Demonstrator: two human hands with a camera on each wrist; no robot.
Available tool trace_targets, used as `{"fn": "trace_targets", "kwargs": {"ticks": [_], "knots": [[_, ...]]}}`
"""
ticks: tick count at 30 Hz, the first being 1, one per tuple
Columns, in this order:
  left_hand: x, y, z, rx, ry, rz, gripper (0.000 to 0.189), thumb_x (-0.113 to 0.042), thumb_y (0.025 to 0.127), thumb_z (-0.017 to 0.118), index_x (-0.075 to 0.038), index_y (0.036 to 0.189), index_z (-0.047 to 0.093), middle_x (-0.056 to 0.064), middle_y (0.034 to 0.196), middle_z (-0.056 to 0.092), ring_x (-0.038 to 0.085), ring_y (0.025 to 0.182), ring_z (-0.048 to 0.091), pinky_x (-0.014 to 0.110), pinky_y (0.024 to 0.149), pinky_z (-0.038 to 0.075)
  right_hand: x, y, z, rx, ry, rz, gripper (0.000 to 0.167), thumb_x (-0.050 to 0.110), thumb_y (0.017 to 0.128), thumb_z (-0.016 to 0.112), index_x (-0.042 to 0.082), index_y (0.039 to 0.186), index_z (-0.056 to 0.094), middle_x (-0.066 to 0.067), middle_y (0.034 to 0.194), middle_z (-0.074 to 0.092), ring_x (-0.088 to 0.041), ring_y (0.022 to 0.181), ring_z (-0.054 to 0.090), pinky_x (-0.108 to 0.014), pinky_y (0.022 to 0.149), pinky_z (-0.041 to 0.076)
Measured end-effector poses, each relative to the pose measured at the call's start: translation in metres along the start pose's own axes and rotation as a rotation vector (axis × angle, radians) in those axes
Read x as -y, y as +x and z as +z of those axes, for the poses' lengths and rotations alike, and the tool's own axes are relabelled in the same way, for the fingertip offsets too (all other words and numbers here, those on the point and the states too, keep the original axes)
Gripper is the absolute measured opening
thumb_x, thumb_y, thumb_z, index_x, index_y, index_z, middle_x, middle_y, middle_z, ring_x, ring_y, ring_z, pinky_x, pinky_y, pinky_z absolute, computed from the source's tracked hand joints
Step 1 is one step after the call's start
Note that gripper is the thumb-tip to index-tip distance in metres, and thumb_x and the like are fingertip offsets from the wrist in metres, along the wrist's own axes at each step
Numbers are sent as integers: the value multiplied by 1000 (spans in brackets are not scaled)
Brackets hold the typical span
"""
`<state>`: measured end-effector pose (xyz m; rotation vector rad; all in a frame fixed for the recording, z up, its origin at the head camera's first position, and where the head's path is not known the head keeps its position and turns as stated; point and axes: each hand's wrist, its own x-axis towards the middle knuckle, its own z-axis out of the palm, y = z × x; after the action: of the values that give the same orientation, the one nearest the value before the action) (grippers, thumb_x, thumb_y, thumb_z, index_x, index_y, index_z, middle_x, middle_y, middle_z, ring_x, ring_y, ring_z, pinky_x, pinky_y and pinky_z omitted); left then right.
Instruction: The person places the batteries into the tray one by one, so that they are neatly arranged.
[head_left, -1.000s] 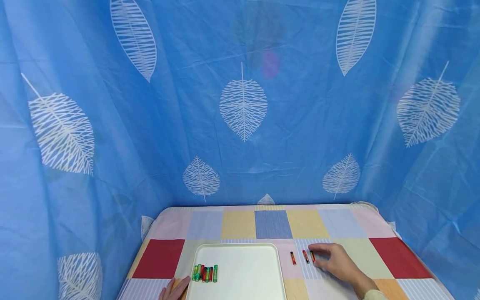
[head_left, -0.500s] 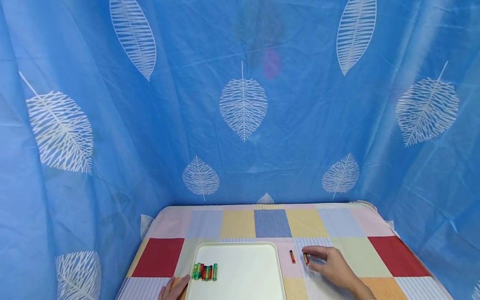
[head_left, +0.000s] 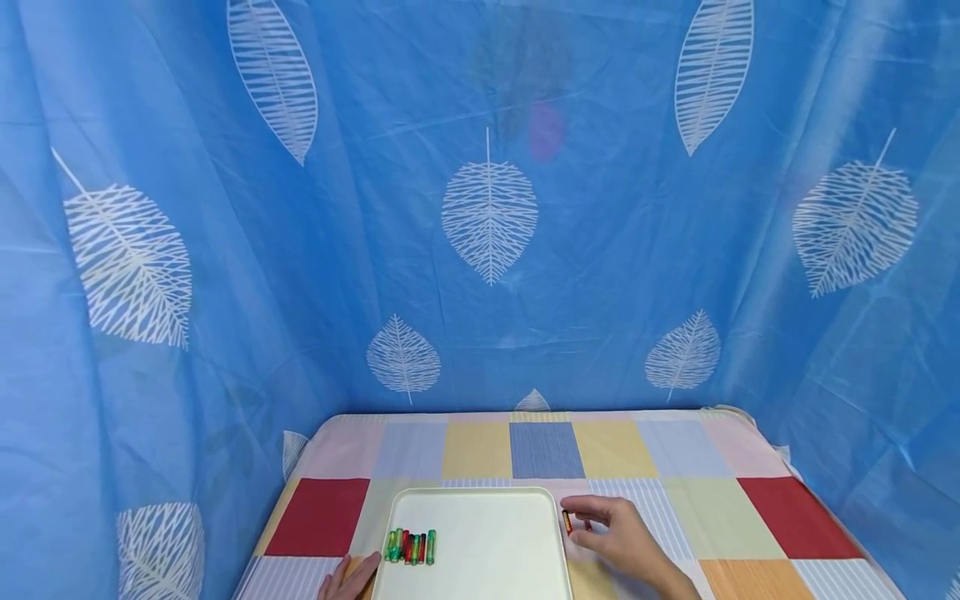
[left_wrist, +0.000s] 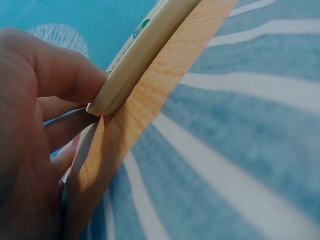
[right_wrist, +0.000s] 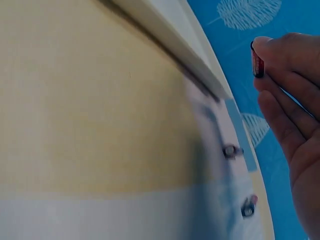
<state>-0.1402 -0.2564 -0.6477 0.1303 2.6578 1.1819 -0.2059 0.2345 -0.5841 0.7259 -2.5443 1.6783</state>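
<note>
My right hand [head_left: 618,533] pinches a red and black battery [head_left: 567,522] between thumb and fingertips, just beside the tray's right edge. In the right wrist view that battery [right_wrist: 257,61] stands at the fingertips. Another battery [head_left: 587,525] shows past the fingers, mostly hidden. Two batteries on the cloth, one nearer [right_wrist: 248,207] and one farther [right_wrist: 231,151], look blurred in the right wrist view. My left hand [head_left: 349,577] rests at the left side of the cream tray [head_left: 487,493], its thumb touching the rim, the other fingers fairly straight.
Inside the tray at left, several green and red batteries [head_left: 410,547] lie in a row. A patchwork cloth [head_left: 540,450] covers the table. Blue curtains [head_left: 487,333] with white leaf prints stand behind and at both sides.
My right hand has moved left across the cloth to the tray's right edge, carrying a battery. The left hand and the batteries in the tray have stayed in place.
</note>
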Motion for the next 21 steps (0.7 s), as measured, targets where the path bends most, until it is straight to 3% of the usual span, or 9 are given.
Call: {"fn": "trace_targets", "kwargs": {"ticks": [5, 11, 17, 21], "knots": [[2, 3, 2, -6, 5, -11, 93, -53, 93, 79, 3, 160, 49, 28, 159, 57, 71, 152, 20, 89, 118, 7, 6, 8, 20, -6, -38, -19, 36, 9, 94, 86, -1, 127, 79, -18, 123, 81, -15, 111, 78, -31, 91, 66], [3, 2, 4, -20, 4, -11, 92, -53, 94, 79, 3, 160, 48, 28, 159, 57, 70, 153, 18, 88, 119, 5, 12, 17, 42, 25, 13, -28, 36, 8, 94, 85, -4, 127, 78, -21, 126, 80, -14, 114, 77, -28, 100, 64], [3, -1, 4, -37, -1, 1, 94, -48, 91, 85, 4, 160, 49, 28, 160, 56, 69, 152, 17, 88, 119, 3, 18, 25, 62, 44, 46, -98, 35, 4, 94, 84, -5, 127, 77, -23, 125, 79, -19, 113, 78, -31, 101, 64], [2, 2, 4, -15, -11, -17, 93, -52, 94, 81, 3, 161, 47, 29, 161, 55, 69, 153, 16, 88, 119, 3, 22, 31, 73, 35, 61, -126, 35, 3, 93, 84, -6, 127, 77, -24, 125, 79, -19, 112, 79, -30, 101, 64]]}}
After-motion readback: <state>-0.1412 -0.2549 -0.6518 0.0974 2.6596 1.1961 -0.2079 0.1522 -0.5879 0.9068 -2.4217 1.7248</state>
